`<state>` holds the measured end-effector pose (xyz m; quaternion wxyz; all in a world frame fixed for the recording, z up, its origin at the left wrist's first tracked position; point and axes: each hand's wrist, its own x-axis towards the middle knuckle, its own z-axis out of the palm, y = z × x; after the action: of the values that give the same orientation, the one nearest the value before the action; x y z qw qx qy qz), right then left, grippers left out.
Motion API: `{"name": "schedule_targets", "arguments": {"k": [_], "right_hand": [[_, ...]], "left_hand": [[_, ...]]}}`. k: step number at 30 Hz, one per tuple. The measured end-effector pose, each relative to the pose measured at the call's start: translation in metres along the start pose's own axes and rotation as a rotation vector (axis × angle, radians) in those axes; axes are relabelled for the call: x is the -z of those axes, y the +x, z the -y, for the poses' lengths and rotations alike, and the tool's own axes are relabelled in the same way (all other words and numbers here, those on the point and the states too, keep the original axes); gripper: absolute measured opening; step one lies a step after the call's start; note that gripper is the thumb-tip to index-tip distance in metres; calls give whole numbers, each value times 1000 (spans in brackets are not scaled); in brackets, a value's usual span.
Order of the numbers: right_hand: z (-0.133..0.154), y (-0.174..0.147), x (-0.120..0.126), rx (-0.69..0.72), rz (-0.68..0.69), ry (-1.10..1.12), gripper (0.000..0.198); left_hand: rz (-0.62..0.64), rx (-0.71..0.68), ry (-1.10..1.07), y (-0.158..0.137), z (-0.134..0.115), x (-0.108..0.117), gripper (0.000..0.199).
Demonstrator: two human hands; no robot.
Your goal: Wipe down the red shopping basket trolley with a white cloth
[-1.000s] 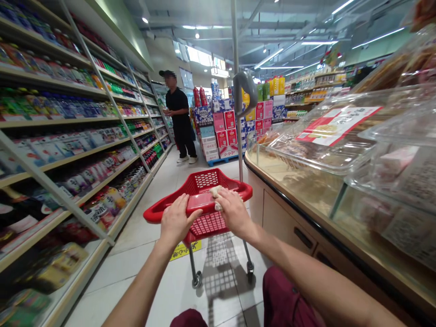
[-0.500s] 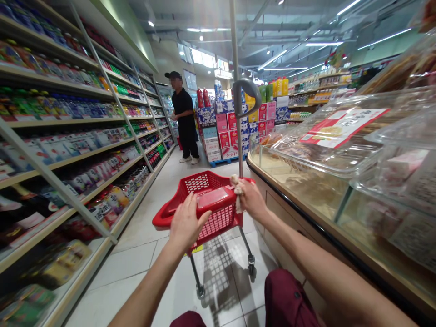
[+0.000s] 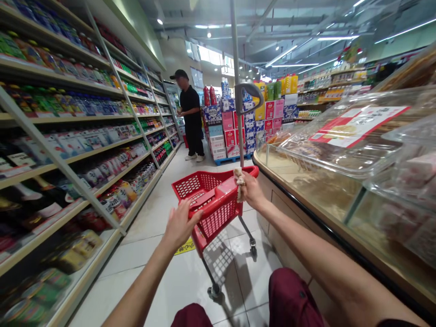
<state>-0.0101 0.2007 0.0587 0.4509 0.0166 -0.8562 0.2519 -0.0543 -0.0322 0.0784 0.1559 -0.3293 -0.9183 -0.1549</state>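
A red plastic shopping cart (image 3: 218, 218) with perforated basket walls and grey wheeled legs stands in front of me on the tiled floor. My left hand (image 3: 180, 223) grips the near left corner of its rim, fingers over the top and thumb toward me. At the right end of the red handle bar, my right hand (image 3: 252, 188) is closed on a crumpled, off-white cloth (image 3: 240, 184) pressed against the rim. The palm hides part of the cloth. Beyond it rises a tall pole (image 3: 237, 59) with a grey loop handle (image 3: 252, 98).
Drink shelves (image 3: 78, 118) line the left side. On the right, a glass-edged display counter (image 3: 269, 159) bears clear plastic food boxes (image 3: 357, 127). Further ahead are a person in black (image 3: 191, 113) and stacked cartons (image 3: 235, 131). A yellow floor sticker (image 3: 185, 246) lies beneath the cart's left side.
The cart has turned and its left corner has come nearer. My left hand has moved from the handle bar's top to that corner. The cloth has shifted slightly along the right end.
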Motion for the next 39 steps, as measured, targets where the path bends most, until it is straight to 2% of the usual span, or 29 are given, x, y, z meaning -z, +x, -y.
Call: {"name": "schedule_targets", "arguments": {"k": [2, 6, 8, 10, 12, 14, 16, 20, 21, 24, 26, 29, 31, 33, 36, 37, 39], "right_hand": [[11, -2, -3, 72, 50, 35, 31], [40, -18, -12, 237, 175, 138, 29], [32, -19, -5, 175, 178, 122, 29], [13, -14, 8, 48, 153, 81, 30], [-4, -10, 21, -66, 125, 57, 32], [-8, -13, 29, -110, 135, 38, 32], [-1, -22, 34, -72, 175, 8, 32], [7, -37, 46, 100, 224, -75, 35], [2, -36, 51, 80, 191, -106, 35], [-17, -30, 57, -115, 38, -201, 37], [-23, -30, 50, -150, 8, -263, 38], [-17, -38, 33, 35, 137, -336, 38], [-16, -38, 31, 133, 219, -373, 37], [-22, -30, 39, 93, 207, -420, 36], [-34, -19, 50, -117, 56, -492, 37], [-34, -21, 48, -141, 30, -496, 37], [-28, -32, 34, -48, 71, -468, 36]], "left_hand": [[-6, 17, -51, 2, -3, -6, 51], [-22, -114, -177, 3, -29, -18, 53], [-5, -180, -256, 1, -38, -24, 54], [46, -191, -318, 0, -35, -31, 52], [97, -94, -317, 2, -22, -42, 51], [117, 50, -273, 4, -7, -55, 53], [125, 101, -223, 7, 2, -69, 55], [80, 25, -127, 10, -2, -82, 55], [67, -14, -119, 11, -4, -82, 53], [75, -119, -132, 14, -5, -80, 45], [92, -75, -137, 15, 2, -85, 41], [87, 30, -133, 11, 15, -102, 35], [57, 27, -152, 5, 19, -113, 32], [33, -7, -184, -1, 18, -119, 32], [34, -39, -204, -9, 8, -121, 34], [39, -34, -201, -11, 4, -121, 35], [47, -24, -189, -13, -2, -121, 37]]}}
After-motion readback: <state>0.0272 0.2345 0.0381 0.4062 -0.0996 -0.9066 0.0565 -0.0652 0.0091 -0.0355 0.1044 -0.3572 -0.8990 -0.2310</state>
